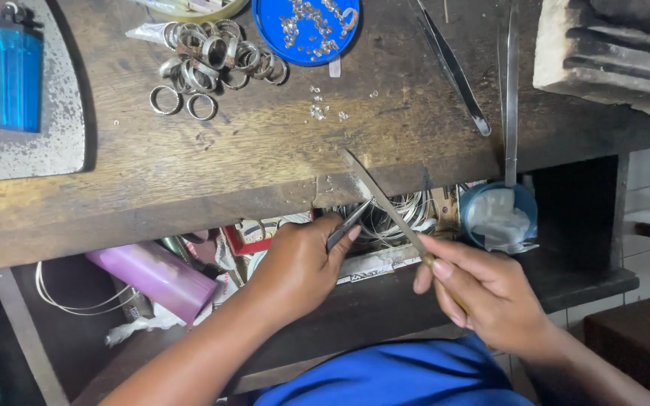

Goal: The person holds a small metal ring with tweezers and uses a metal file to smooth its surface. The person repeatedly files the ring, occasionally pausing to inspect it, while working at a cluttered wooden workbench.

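My left hand [299,263] grips a small dark metal tool [349,223] just under the front edge of the wooden workbench [265,143]. Its tip points up towards the bench edge. My right hand [487,289] holds a long thin metal file [385,203] by its handle. The file slants up and to the left, and its tip rests on the bench edge. File and tool cross close together between my hands. Whether a small piece sits in the tool's tip is too small to tell.
Several metal rings [212,64] lie at the back of the bench beside a blue lid [306,26] with small stones. A blue lighter [14,75] rests on a grey plate. Tweezers [453,71] lie at the right. Below are wire coils [393,218], a purple bottle [156,278] and a blue cup [498,218].
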